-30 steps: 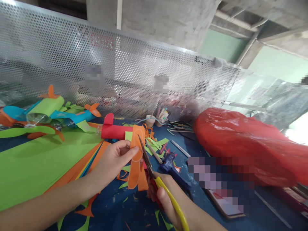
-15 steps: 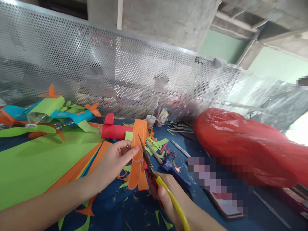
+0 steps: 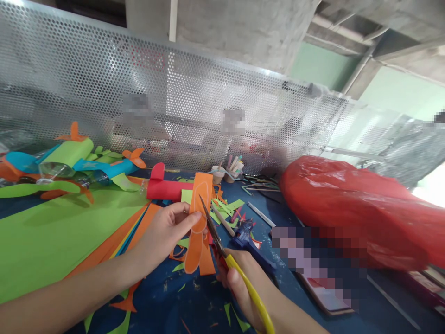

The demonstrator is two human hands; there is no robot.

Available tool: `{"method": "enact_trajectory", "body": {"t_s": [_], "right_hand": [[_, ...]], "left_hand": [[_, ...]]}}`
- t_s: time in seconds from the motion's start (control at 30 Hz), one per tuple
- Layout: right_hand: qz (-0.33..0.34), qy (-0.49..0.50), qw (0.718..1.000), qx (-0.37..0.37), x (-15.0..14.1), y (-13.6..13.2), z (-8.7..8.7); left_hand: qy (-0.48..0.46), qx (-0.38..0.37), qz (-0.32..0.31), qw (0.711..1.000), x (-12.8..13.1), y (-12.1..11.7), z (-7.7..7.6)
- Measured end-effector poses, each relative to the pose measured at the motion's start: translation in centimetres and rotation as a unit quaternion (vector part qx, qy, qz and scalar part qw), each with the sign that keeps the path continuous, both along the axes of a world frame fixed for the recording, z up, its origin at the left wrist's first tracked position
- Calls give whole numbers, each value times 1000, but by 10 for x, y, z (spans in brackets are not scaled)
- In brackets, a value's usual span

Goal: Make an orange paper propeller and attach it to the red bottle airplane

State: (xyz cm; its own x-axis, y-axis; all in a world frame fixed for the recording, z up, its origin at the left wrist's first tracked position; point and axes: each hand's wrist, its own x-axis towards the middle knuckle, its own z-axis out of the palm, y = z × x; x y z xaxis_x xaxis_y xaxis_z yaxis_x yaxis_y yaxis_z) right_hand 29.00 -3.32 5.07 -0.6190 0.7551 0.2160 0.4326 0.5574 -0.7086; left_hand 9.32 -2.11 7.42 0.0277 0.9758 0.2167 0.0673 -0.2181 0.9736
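Note:
My left hand (image 3: pixel 177 225) pinches a strip of orange paper (image 3: pixel 200 185) between thumb and fingers. A pale outline of rounded, petal-like shapes is drawn on the strip, and its lower lobe hangs below my thumb. In my right hand (image 3: pixel 245 278) is a pair of scissors (image 3: pixel 216 236) with a yellow handle. The dark blades point up and left and lie against the right side of the paper. Part of the handle is hidden by my fingers. Just behind the paper lies a red paper-wrapped bottle (image 3: pixel 168 189) with a rounded fin.
Green sheets (image 3: pixel 69 232) cover the left of the blue table. Paper-covered bottle planes (image 3: pixel 69 155) stand behind them. A blue glue gun (image 3: pixel 252 248), paper scraps and cups of pens (image 3: pixel 234 169) lie near the middle. A large red plastic bag (image 3: pixel 347 208) fills the right, beyond a phone (image 3: pixel 325 297).

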Motion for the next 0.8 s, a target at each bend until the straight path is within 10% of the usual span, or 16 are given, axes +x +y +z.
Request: {"method": "enact_trajectory", "body": {"t_s": [0.8], "right_hand": [[2,13,1000,5,0,1,-1]], "left_hand": [[-67,-27,-62,995,0,3,-5]]}}
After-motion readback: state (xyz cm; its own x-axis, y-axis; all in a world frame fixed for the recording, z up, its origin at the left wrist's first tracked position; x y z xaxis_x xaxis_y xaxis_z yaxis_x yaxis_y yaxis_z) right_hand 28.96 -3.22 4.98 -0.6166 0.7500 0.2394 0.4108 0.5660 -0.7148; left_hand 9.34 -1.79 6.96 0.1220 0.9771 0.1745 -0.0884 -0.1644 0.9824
